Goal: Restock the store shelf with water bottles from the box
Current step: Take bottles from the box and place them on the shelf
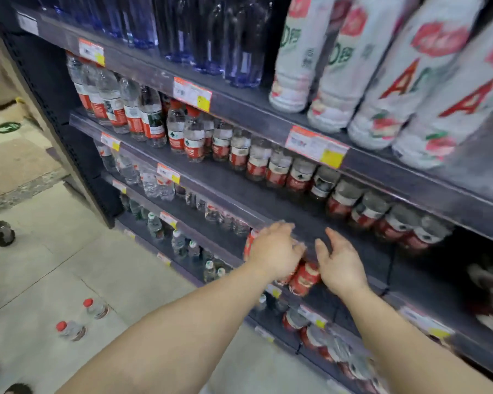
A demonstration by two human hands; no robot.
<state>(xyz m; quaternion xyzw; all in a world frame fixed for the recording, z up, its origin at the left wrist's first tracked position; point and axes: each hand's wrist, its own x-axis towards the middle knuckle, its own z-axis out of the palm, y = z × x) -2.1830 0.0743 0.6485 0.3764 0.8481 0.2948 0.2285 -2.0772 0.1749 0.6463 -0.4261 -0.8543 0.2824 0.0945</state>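
Small red-labelled water bottles (306, 277) lie at the front edge of the dark middle shelf (268, 203), between and under my two hands. My left hand (276, 251) is curled over one of these bottles, whose clear plastic shows at its fingertips. My right hand (340, 265) is just to the right with fingers apart, its thumb side against the red labels. A row of the same bottles (279, 166) stands further back on this shelf. Two red-capped bottles (96, 308) (70, 329) stand on the floor at lower left. The box is out of view.
Above are blue bottles (239, 52) and large white bottles (382, 81); below are more water shelves (180, 243). A black caster wheel (3, 233) stands on the tiled floor at left. Orange price tags (316, 146) line the shelf edges.
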